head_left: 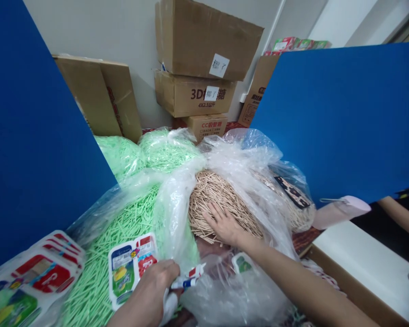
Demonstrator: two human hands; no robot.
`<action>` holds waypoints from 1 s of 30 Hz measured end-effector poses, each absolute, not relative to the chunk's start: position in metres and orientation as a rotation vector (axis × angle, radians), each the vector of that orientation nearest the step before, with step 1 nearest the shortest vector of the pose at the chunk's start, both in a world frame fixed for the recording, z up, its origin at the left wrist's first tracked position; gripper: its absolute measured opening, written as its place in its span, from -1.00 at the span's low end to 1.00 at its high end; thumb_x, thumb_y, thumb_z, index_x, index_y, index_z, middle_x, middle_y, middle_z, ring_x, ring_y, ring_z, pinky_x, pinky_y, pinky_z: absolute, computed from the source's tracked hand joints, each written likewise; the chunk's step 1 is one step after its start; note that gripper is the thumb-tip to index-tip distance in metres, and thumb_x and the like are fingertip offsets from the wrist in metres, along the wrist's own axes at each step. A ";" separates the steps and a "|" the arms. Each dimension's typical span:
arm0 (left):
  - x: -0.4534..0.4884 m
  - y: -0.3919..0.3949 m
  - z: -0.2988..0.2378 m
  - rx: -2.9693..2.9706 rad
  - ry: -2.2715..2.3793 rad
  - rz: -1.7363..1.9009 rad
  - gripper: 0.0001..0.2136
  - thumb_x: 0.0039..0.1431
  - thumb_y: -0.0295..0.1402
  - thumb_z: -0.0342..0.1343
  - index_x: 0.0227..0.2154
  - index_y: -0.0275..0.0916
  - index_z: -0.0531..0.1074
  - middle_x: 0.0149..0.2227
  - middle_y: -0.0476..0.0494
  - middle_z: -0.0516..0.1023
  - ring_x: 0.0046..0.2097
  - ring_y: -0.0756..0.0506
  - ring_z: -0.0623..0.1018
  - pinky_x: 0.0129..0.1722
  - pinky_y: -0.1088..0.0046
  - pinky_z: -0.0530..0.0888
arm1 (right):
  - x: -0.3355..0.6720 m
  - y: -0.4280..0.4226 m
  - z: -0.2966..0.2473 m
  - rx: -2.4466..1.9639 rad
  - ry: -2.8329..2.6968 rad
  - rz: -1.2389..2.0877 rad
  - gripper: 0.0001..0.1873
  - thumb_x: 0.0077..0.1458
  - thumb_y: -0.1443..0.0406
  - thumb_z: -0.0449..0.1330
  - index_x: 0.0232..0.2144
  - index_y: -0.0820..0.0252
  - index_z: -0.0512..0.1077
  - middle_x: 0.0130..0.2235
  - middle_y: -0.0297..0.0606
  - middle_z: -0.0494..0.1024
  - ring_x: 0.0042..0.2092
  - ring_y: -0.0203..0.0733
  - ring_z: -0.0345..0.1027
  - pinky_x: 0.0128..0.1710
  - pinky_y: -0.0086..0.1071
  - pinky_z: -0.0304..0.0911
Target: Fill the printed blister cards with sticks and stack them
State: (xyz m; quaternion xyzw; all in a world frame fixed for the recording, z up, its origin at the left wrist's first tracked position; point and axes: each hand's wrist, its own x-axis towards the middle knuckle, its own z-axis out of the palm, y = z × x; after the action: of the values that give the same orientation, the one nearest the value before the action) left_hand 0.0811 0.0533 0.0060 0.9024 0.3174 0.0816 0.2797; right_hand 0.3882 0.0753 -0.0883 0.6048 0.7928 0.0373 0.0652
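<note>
Bag of sticks [221, 200] right of straw bags [129, 218], boxes [201, 63] behind.

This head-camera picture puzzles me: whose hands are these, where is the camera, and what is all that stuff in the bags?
No machine here: a person wears a camera on the head, looking down at their own bare hands. The right hand lies flat on a heap of tan sticks inside a clear plastic bag. The left hand grips a printed plastic packet and a small wrapped item whose kind I cannot tell. Beside them lies a bag of green sticks; more packets are stacked at the left. Blue panels stand at both sides, with cardboard boxes behind. Another person's forearm shows at far right.
</note>
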 end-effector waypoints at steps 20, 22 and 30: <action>0.090 0.038 0.017 2.348 0.830 0.209 -0.90 0.04 -0.55 -0.03 -0.49 -0.23 0.32 -0.39 -0.11 0.46 -0.33 -0.10 0.45 -0.33 0.44 0.32 | 0.357 0.063 -0.064 1.808 2.452 -0.093 0.03 -0.07 -0.06 0.24 0.32 0.00 -0.15 0.37 -0.04 -0.36 0.34 0.28 -0.47 0.22 0.19 -0.38; 0.089 0.039 0.012 2.365 0.829 0.222 -0.89 0.05 -0.54 -0.04 -0.49 -0.23 0.32 -0.40 -0.11 0.46 -0.33 -0.10 0.45 -0.35 0.44 0.32 | 0.347 0.059 -0.073 1.852 2.462 0.000 -0.11 0.03 -0.02 0.18 0.31 0.01 -0.07 0.37 -0.05 -0.31 0.35 0.27 -0.45 0.21 0.21 -0.44; 0.084 0.045 0.016 2.381 0.862 0.177 -0.89 -0.01 -0.57 -0.02 -0.50 -0.24 0.34 -0.39 -0.13 0.50 -0.35 -0.10 0.47 -0.35 0.44 0.32 | 0.377 0.065 -0.092 1.711 2.557 0.204 -0.39 0.19 0.29 0.07 0.26 -0.10 0.06 0.36 -0.19 -0.13 0.34 0.15 -0.29 0.22 0.23 -0.38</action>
State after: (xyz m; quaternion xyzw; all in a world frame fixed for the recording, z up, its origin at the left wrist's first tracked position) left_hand 0.0842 0.0447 0.0164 0.8957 0.3242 0.0664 0.2970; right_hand 0.3772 0.0649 -0.0918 0.5547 0.8289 0.0663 0.0288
